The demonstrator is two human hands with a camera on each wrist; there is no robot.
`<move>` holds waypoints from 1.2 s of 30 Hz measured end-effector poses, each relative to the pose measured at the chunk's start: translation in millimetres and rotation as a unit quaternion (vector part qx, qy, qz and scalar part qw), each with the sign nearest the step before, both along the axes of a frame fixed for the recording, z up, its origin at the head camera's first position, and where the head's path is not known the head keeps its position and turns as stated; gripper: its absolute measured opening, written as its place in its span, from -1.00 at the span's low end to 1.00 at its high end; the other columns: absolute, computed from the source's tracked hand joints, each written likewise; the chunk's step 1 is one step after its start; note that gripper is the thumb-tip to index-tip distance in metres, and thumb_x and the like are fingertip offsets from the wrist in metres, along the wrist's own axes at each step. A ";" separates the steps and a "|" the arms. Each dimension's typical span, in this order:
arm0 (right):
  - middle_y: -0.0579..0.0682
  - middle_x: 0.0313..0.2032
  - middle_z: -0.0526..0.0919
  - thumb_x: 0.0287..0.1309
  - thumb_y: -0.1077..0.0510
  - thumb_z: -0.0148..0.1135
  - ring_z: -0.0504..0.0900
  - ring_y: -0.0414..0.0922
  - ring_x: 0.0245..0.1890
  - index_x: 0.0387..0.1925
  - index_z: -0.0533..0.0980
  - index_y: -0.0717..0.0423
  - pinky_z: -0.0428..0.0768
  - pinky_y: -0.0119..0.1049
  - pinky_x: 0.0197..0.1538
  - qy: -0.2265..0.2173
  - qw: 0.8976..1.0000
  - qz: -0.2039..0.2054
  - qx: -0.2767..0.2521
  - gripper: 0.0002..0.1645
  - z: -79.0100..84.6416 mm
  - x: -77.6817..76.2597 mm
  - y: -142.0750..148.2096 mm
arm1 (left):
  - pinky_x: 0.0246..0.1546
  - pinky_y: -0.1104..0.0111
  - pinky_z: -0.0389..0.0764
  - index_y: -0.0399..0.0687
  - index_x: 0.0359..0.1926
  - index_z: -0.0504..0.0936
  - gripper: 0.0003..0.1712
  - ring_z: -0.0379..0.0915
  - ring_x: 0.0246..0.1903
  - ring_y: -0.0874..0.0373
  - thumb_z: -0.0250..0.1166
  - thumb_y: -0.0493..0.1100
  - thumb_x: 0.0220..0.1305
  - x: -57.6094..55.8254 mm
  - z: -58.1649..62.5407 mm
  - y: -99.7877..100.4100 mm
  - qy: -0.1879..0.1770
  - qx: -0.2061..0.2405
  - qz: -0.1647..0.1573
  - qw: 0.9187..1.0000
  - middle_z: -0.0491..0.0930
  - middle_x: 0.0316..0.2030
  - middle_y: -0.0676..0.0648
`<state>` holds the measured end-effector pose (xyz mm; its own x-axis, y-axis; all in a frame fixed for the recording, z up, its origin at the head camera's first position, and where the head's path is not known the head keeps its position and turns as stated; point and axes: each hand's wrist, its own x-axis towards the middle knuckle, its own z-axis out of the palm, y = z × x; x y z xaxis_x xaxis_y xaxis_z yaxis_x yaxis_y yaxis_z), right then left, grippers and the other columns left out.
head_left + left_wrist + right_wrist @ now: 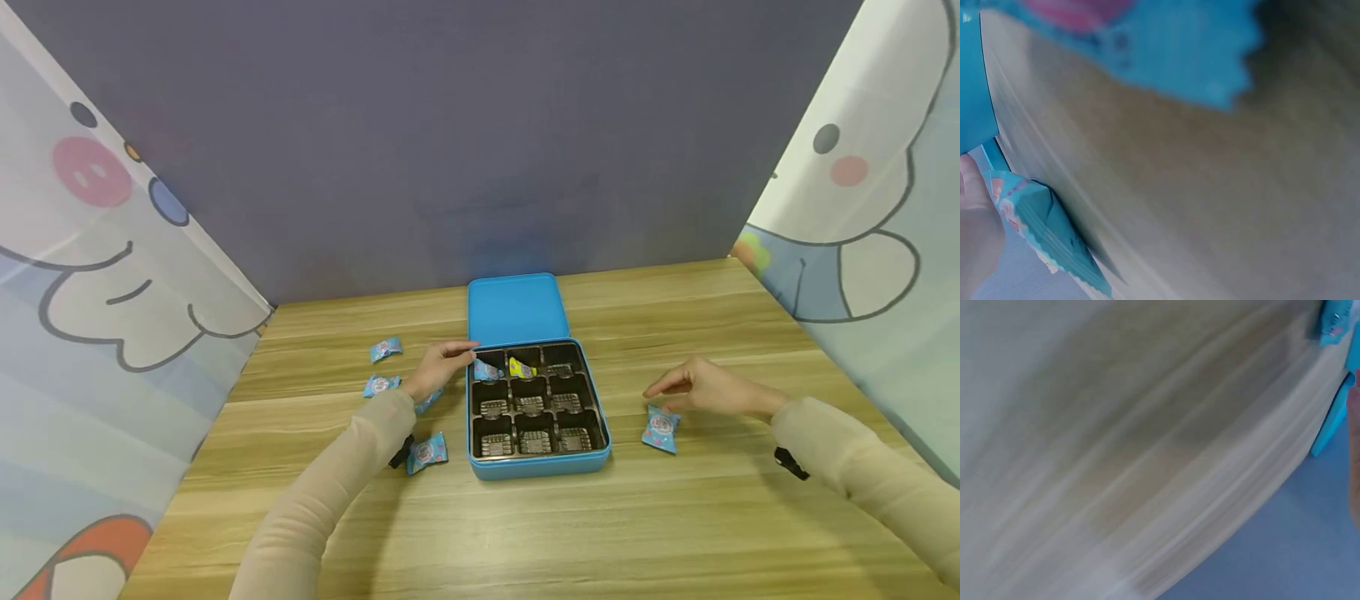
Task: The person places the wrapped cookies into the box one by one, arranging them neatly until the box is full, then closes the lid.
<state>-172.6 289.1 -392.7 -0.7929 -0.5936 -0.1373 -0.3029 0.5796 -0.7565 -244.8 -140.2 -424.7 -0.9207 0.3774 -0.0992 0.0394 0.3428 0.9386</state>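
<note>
An open blue tin with a black divided tray stands in the middle of the table. A blue candy packet lies in the tray's back-left compartment, and a yellow candy packet sits in the one beside it. My left hand reaches over the tin's left rim, its fingertips close to the blue packet in the tray; no packet shows between thumb and forefinger. To the right of the tin, my right hand hovers with bent, parted fingers just above another blue candy packet.
Left of the tin, several blue packets lie loose, among them a back packet, a middle packet and a front packet. The tin's lid is folded back behind it. A grey wall bounds the table's back.
</note>
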 end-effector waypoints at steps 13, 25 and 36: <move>0.11 -0.11 0.66 -0.05 0.18 0.36 0.56 -0.38 -0.08 -0.15 0.61 0.21 0.54 -0.40 0.04 0.005 1.000 0.026 -0.006 -0.65 -9.4 5.4 -2.3 | 0.24 0.08 0.30 -0.12 0.19 0.43 -0.56 0.24 0.23 -0.07 0.10 -0.11 0.33 1.1 5.4 -2.1 -0.004 0.003 0.002 1.000 0.32 0.25 -0.13; 0.17 -0.03 0.60 -0.01 0.12 0.33 0.54 -0.18 0.03 -0.12 0.61 0.16 0.53 -0.38 0.05 0.028 0.999 0.037 0.016 -0.64 -13.8 10.4 -1.6 | 0.24 0.07 0.29 -0.27 0.24 0.35 -0.53 0.17 0.27 -0.13 0.05 -0.18 0.35 11.3 22.7 1.4 -0.009 -0.003 -0.013 1.000 0.24 0.29 -0.21; 0.17 -0.04 0.61 -0.03 0.13 0.35 0.56 -0.03 0.02 -0.11 0.61 0.19 0.56 -0.19 0.02 0.018 0.999 0.046 0.007 -0.61 -17.0 16.8 -4.5 | 0.19 0.13 0.37 -0.03 0.18 0.46 -0.56 0.30 0.19 -0.01 0.12 -0.05 0.31 -1.0 -3.3 -0.8 -0.003 0.000 0.006 1.000 0.36 0.22 -0.08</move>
